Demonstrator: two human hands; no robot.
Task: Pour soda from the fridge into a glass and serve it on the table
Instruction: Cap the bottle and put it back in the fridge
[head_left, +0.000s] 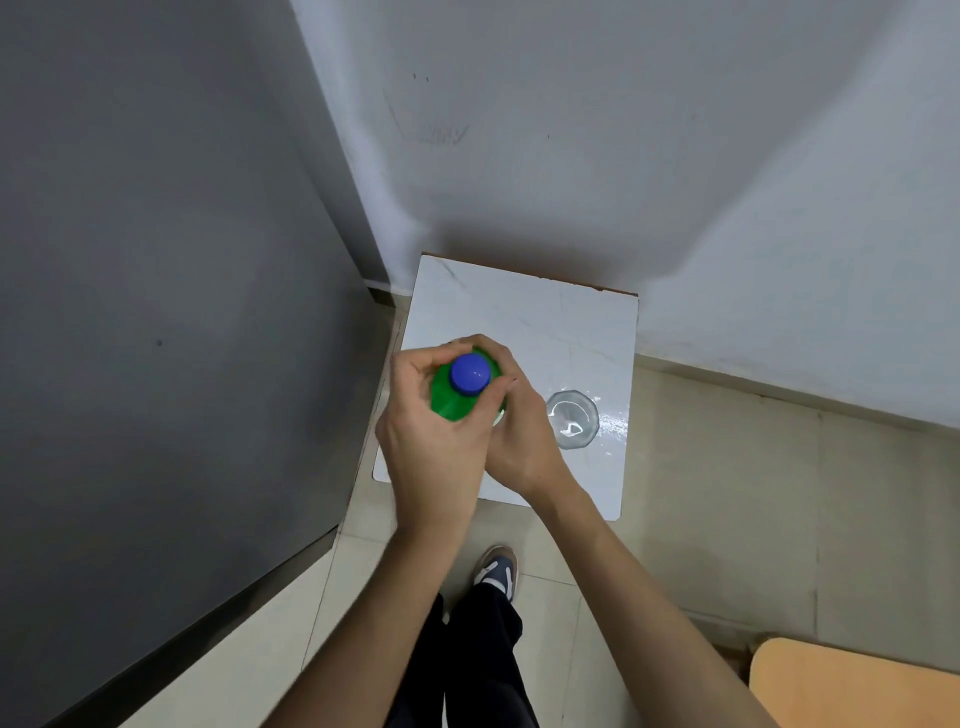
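Note:
A green soda bottle (451, 401) with a blue cap (470, 373) stands upright over the small white table (524, 317), seen from above. My left hand (431, 447) wraps the bottle's left side. My right hand (519, 431) grips its right side, fingers curled near the cap. The cap is on the bottle. A clear glass (572, 419) stands upright on the table just right of my right hand; I cannot tell whether it holds any liquid.
A tall grey fridge side (156, 312) fills the left. White walls (623, 156) rise behind the table. Beige floor tiles (727, 493) lie around it, my shoe (497, 569) stands below the table edge, and a wooden surface corner (852, 686) sits at bottom right.

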